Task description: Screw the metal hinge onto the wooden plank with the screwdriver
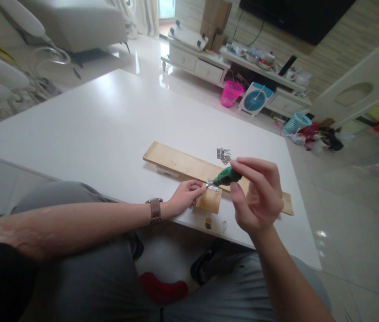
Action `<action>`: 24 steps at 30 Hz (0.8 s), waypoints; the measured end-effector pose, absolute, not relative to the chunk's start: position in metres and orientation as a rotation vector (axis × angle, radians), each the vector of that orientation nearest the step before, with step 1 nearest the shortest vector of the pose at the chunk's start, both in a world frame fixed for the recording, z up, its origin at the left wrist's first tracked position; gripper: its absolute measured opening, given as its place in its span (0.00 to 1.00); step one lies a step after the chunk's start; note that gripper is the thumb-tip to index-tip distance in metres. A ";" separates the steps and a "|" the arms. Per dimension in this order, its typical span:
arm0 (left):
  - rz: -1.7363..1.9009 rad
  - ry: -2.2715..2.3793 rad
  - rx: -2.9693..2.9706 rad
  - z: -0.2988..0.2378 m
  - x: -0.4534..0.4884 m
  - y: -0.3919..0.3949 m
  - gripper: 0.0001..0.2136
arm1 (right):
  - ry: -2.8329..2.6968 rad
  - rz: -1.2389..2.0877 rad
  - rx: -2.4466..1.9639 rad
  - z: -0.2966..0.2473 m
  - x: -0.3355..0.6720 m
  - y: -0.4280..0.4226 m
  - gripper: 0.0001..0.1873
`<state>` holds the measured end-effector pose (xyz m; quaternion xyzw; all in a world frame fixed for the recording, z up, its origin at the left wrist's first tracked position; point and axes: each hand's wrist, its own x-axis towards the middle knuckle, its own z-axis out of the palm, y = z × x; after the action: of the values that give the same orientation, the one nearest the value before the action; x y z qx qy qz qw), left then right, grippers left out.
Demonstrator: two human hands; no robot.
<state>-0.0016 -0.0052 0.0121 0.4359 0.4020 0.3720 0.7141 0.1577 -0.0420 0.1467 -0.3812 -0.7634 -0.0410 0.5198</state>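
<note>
A long wooden board (176, 162) lies on the white table (102, 129), with a small wooden piece (209, 202) against its near edge. A metal hinge (211, 186) sits across the two. My right hand (256, 194) is closed around a green-handled screwdriver (227, 177), its tip pointing down at the hinge. My left hand (185, 197), a brown watch on its wrist, has its fingers curled and pressing on the small piece right beside the hinge.
Several loose metal hinges (223, 154) lie beyond the board. A small yellow sticker (208, 223) sits at the table's near edge. On the floor beyond stand a pink basket (231, 93), a blue fan (255, 98) and a teal basket (296, 123).
</note>
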 end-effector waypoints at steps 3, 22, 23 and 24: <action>0.824 0.883 0.965 0.011 -0.001 -0.005 0.21 | -1.830 -0.052 -0.905 0.146 0.157 -0.043 0.24; 0.819 0.896 0.939 0.013 -0.001 -0.005 0.20 | -1.771 -0.213 -0.912 0.145 0.160 -0.038 0.16; 0.816 0.898 0.939 0.013 -0.001 -0.005 0.20 | -1.770 -0.209 -0.918 0.145 0.161 -0.038 0.16; 0.813 0.900 0.940 0.013 -0.001 -0.005 0.20 | -1.777 -0.193 -0.920 0.145 0.160 -0.038 0.16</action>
<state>-0.0009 -0.0053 0.0130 0.4254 0.4071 0.3677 0.7198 0.1604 -0.0383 0.1451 -0.3863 -0.7463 -0.0812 0.5360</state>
